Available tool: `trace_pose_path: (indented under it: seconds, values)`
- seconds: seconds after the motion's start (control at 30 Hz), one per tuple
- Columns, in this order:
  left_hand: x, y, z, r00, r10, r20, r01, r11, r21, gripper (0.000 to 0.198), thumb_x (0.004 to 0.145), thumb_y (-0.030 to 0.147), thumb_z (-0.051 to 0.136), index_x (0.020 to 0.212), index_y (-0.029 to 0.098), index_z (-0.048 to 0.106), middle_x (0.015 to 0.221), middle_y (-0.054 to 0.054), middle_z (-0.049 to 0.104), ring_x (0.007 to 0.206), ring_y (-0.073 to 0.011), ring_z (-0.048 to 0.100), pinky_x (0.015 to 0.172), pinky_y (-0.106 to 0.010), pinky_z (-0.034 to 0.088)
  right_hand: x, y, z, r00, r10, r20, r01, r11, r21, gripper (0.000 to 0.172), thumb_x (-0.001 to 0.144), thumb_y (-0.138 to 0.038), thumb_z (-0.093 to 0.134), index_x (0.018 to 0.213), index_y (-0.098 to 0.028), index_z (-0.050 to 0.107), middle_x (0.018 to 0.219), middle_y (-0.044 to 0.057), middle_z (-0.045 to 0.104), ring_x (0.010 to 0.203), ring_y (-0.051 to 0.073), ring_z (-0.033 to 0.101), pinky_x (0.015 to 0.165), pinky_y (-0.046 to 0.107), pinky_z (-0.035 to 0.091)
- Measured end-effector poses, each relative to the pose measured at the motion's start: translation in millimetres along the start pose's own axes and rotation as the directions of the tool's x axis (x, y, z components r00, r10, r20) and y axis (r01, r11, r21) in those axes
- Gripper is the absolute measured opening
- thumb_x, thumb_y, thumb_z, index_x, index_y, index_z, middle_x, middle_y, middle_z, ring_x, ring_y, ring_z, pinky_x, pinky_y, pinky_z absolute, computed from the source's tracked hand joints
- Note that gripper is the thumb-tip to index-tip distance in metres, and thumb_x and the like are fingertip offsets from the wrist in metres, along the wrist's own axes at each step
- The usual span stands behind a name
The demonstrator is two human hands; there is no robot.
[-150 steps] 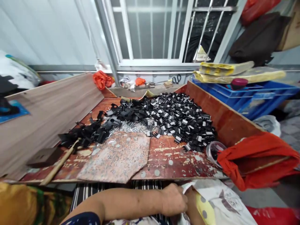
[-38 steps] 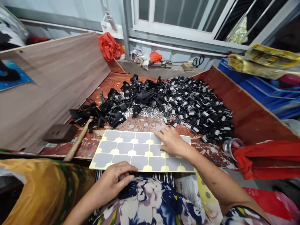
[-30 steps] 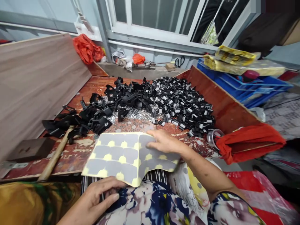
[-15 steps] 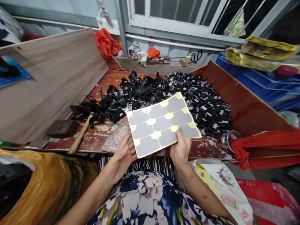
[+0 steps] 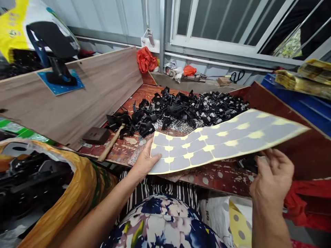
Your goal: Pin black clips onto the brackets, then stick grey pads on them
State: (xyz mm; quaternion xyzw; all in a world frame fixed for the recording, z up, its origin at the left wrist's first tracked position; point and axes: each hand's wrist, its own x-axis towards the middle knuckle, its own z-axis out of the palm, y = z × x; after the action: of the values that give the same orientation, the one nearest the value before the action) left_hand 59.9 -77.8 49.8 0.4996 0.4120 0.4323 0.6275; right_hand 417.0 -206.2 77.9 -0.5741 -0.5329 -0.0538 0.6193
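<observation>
A long sticker sheet [image 5: 214, 144], with rows of grey pads on pale yellow backing, stretches across the front of the bench and curves upward toward its right end. My left hand [image 5: 144, 162] grips its left end, the thumb lying on top and the fingers behind. Under the right part, my right hand [image 5: 274, 175] has its fingers loosely bent and apart, the tips at the sheet's lower edge; whether they touch it is hard to see. Behind the sheet lies a heap of black plastic clips [image 5: 178, 106], many with light grey pads.
A wooden-handled hammer [image 5: 111, 143] and a brown block [image 5: 95, 135] lie at the left. Wooden boards [image 5: 103, 79] flank the bench [image 5: 131, 141]. A yellow sack [image 5: 77, 182] of black parts stands front left. Blue crates [image 5: 287, 100] are at right.
The sheet has opened out from a short piece to a long strip toward the right. My right hand has moved right, its thumb off the sheet's face; my left hand now grips the left end.
</observation>
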Motion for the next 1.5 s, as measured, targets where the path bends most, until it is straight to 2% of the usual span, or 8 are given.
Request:
trace_pose_path:
  seconds: [0.17,0.3,0.4,0.63,1.07,1.2,1.3,1.5]
  values:
    - [26,-12,-30.8,0.995,0.103,0.006,-0.088,0.813,0.576,0.093,0.076,0.016,0.064,0.163,0.018,0.032,0.143,-0.016,0.064,0.124,-0.0319,0.064,0.109,-0.046,0.047,-18,-8,-3,0.848,-0.106,-0.52,0.026,0.987,-0.16,0.049,0.089,-0.019,0.073,0.129,-0.046,0.067,0.134,0.002,0.067,0.124,0.038,0.063,0.109,0.067,0.046]
    - [35,-1,-36.0,0.995,0.043,0.095,-0.099,0.662,0.743,0.094,0.08,0.014,0.063,0.167,0.02,0.025,0.135,-0.016,0.07,0.118,-0.0316,0.068,0.101,-0.041,0.051,-37,-29,51,0.948,-0.284,0.142,0.316,0.89,-0.33,0.047,0.093,-0.021,0.067,0.137,-0.036,0.062,0.134,0.006,0.068,0.129,0.036,0.061,0.113,0.065,0.045]
    - [30,14,-35.1,0.999,-0.034,0.027,-0.008,0.455,0.89,0.097,0.085,0.019,0.066,0.169,0.02,0.017,0.127,-0.017,0.073,0.109,-0.0344,0.072,0.093,-0.042,0.054,-46,-24,107,0.726,-0.132,0.674,0.434,0.849,-0.301,0.045,0.099,-0.038,0.062,0.142,-0.029,0.059,0.156,0.009,0.055,0.148,0.039,0.045,0.12,0.069,0.034]
    - [4,13,-33.2,0.925,0.347,0.155,-0.156,-0.026,0.987,0.064,0.098,0.031,0.059,0.159,0.016,0.044,0.142,-0.022,0.06,0.134,-0.0389,0.055,0.108,-0.052,0.049,-37,5,134,0.531,0.008,0.847,0.476,0.824,-0.307,0.055,0.098,-0.051,0.062,0.148,-0.028,0.055,0.162,0.009,0.049,0.15,0.041,0.041,0.119,0.07,0.029]
    - [15,-30,6.5,0.921,0.113,0.374,-0.388,0.384,0.838,0.051,0.1,0.038,0.059,0.149,0.023,0.059,0.166,-0.017,0.041,0.157,-0.0416,0.028,0.125,-0.069,0.016,79,-26,281,0.542,-0.148,0.827,0.512,0.839,-0.186,0.039,0.094,-0.004,0.048,0.126,-0.018,0.067,0.125,0.014,0.069,0.106,0.026,0.064,0.089,0.036,0.051]
    - [16,-5,-19.2,0.993,0.113,0.02,-0.114,0.966,0.234,0.047,0.098,0.049,0.058,0.133,0.02,0.069,0.131,-0.017,0.069,0.126,-0.033,0.064,0.11,-0.056,0.049,60,-33,254,0.61,-0.245,0.754,0.43,0.901,-0.055,0.026,0.1,-0.014,0.047,0.107,-0.02,0.071,0.106,0.01,0.071,0.1,0.024,0.067,0.09,0.036,0.055]
    - [11,11,-33.3,0.978,-0.159,0.133,0.196,0.92,-0.34,0.065,0.094,0.059,0.06,0.149,0.025,0.053,0.111,-0.014,0.074,0.101,-0.0305,0.074,0.086,-0.049,0.063,21,-47,218,0.608,-0.434,0.665,0.366,0.896,0.251,0.026,0.102,-0.017,0.048,0.109,-0.026,0.072,0.11,0.006,0.075,0.106,0.022,0.07,0.094,0.042,0.06]
    - [1,16,-30.3,0.956,-0.287,0.057,0.287,0.883,-0.372,0.076,0.074,0.012,0.084,0.14,0.031,0.053,0.108,-0.004,0.064,0.081,-0.0161,0.069,0.065,-0.029,0.066,-46,-58,162,0.709,-0.2,0.676,0.138,0.98,0.145,0.03,0.102,-0.014,0.049,0.12,-0.026,0.071,0.128,0.01,0.071,0.12,0.024,0.067,0.1,0.047,0.059]
